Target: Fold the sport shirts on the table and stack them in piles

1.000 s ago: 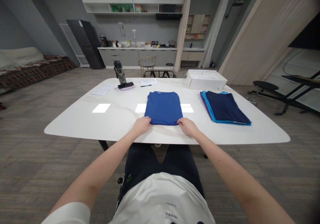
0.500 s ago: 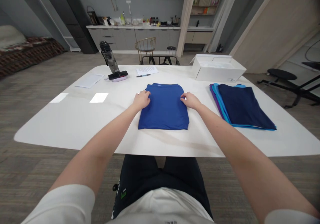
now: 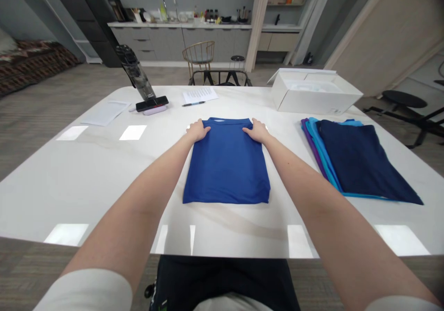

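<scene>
A folded blue T-shirt lies flat on the white table in front of me, its neckline at the far edge. At its far left corner, my left hand is closed, with the thumb on top of the cloth and the fingers around the edge. My right hand grips the far right corner in the same way. The fingers' undersides are hidden. Off to the right rests a stack of folded clothes, with a dark navy garment on top and bright blue and purple edges showing beneath.
An open white box stands at the table's back right. Towards the back left are a handheld vacuum, sheets of paper and a pen. Beyond the white table is a chair.
Both hands have moved from the shirt's sides up to its far corners and closed on them. My view has tilted downward and come nearer to the table.
</scene>
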`<state>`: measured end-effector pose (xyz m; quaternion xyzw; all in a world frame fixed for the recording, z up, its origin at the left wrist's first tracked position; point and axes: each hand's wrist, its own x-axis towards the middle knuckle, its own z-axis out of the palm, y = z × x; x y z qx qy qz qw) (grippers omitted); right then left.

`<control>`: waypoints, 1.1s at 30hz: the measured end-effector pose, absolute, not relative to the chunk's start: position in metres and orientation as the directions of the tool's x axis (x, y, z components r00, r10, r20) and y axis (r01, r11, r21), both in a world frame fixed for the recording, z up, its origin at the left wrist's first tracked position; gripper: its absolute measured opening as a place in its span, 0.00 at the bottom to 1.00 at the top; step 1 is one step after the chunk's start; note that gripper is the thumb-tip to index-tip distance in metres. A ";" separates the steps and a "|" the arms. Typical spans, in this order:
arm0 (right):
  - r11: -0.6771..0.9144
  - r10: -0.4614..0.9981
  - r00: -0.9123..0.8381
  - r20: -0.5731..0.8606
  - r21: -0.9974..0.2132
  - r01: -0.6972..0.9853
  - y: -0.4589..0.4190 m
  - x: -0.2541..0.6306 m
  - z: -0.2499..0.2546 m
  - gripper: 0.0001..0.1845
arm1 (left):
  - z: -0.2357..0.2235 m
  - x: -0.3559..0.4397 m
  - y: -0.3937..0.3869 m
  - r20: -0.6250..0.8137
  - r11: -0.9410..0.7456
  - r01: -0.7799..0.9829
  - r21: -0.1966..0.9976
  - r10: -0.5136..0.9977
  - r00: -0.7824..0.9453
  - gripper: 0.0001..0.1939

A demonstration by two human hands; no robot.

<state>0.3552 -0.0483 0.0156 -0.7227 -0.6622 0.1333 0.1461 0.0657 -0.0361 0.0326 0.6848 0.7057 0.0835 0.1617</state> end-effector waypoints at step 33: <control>0.057 0.758 0.345 0.554 -0.583 0.810 -0.269 0.472 0.164 0.18 | 0.202 0.246 -0.171 0.534 -0.693 0.321 0.646 0.710 0.458 0.14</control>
